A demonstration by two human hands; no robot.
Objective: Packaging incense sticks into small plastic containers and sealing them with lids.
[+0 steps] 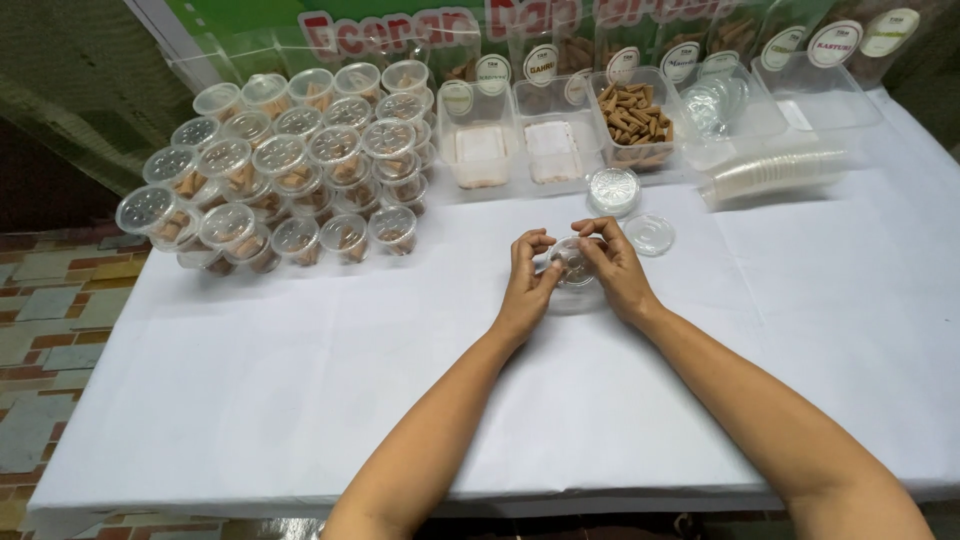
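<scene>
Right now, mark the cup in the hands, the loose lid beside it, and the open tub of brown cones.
Small clear cup [574, 268], head view: its rim between both hands.
Loose clear lid [650, 235], head view: its flat centre.
Open tub of brown cones [634, 115], head view: the cones heaped inside.

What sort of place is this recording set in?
Probably a small snack-packing or stall table. A white cloth-covered table holds stacked lidded clear cups of brown rolled snacks, open tubs of the same snacks, and spare lids. Both hands hold a small clear cup.
</scene>
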